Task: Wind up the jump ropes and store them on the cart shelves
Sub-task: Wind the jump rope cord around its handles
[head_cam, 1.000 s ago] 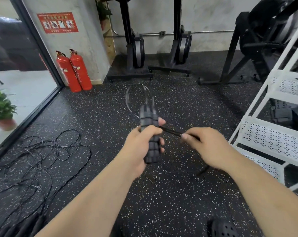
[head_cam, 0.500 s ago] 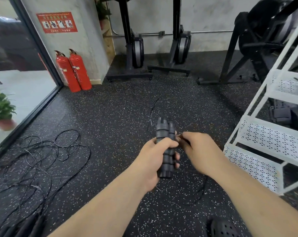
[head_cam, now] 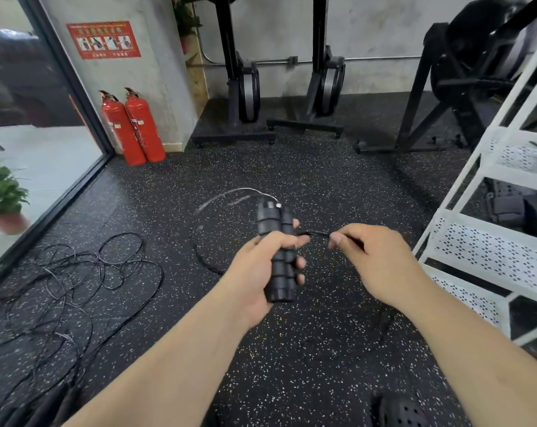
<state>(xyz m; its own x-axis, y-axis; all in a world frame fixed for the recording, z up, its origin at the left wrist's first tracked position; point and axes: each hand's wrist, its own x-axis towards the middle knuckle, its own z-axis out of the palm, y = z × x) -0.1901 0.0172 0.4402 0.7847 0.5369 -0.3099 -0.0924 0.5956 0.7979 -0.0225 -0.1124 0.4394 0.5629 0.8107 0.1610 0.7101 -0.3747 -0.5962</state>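
Note:
My left hand [head_cam: 261, 266] grips the two black ribbed jump rope handles [head_cam: 275, 241] side by side, upright, at mid-frame. Their thin black cord [head_cam: 205, 211] loops out blurred from the handle tops to the left and down. My right hand [head_cam: 375, 260] pinches a stretch of that cord [head_cam: 316, 233] just right of the handles. The white cart [head_cam: 492, 251], with perforated shelves, stands at the right, close to my right hand. More jump ropes [head_cam: 76, 282] lie tangled on the floor at the left.
Two red fire extinguishers [head_cam: 131, 127] stand by the wall at back left, beside a glass door. Black gym machines [head_cam: 304, 87] line the back wall. A potted plant [head_cam: 2, 195] is outside at left. My dark shoe [head_cam: 406, 411] shows at the bottom.
My right hand has drawn away from the handles to the right with the cord, after being close against them. The cord loop now swings out at the left of the handles.

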